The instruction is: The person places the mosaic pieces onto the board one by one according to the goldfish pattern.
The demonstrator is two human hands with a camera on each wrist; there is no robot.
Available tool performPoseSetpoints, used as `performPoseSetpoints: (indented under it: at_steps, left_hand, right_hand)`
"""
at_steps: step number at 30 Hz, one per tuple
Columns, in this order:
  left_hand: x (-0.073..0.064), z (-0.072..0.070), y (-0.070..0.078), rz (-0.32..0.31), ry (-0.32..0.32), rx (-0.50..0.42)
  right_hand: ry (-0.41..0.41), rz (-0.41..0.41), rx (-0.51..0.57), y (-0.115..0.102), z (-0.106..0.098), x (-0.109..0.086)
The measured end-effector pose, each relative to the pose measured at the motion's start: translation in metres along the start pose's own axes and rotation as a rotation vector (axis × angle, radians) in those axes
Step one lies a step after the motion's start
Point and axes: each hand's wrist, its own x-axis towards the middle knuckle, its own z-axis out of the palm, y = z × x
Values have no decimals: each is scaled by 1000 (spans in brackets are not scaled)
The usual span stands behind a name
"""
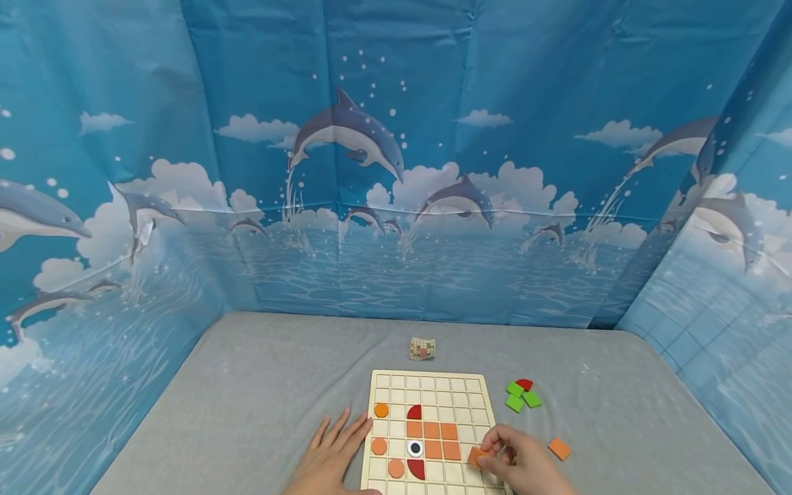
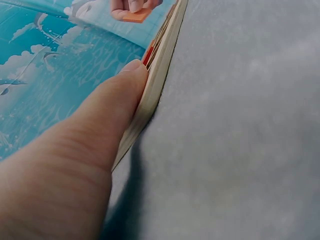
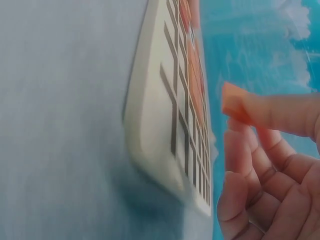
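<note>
A cream wooden grid board [image 1: 427, 379] lies on the grey cloth, with orange square tiles [image 1: 432, 430], red quarter-round pieces [image 1: 416, 469], orange discs [image 1: 379, 446] and a black-and-white eye disc [image 1: 415, 448] set in its cells. My right hand [image 1: 522, 462] pinches an orange square tile [image 1: 475, 456] between thumb and fingers, over the board's right side; the right wrist view shows this tile [image 3: 235, 102] held above the grid. My left hand [image 1: 331, 457] rests flat with spread fingers at the board's left edge, its thumb [image 2: 112, 107] against the board's side.
Right of the board lie several green tiles [image 1: 515, 403] and a red quarter-round piece [image 1: 524, 384]. One more orange square tile [image 1: 559, 449] sits beyond my right hand. A small picture card [image 1: 422, 348] lies behind the board. Dolphin-printed curtains [image 1: 396, 275] enclose the grey table.
</note>
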Motion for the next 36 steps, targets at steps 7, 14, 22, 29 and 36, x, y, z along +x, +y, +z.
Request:
performPoseSetpoints:
  at_steps: [7,14,22,29,36]
  left_hand:
    - [-1,-2,2,9,11,-5]
    - [-1,-4,2,8,4,-18]
    - [-1,-3,2,3,6,-18]
    - [-1,-3,2,4,5,-5]
    - [-1,-4,2,7,-1,14]
  right_hand:
    - [-62,-85,24,-8,16,9]
    - [-59,-174,11,-13,32,14]
    - [-54,-162,-14,-19,43,18]
    - [-63,-131,-53,-22,48,20]
    - [-68,-131,-76,-24,50,20]
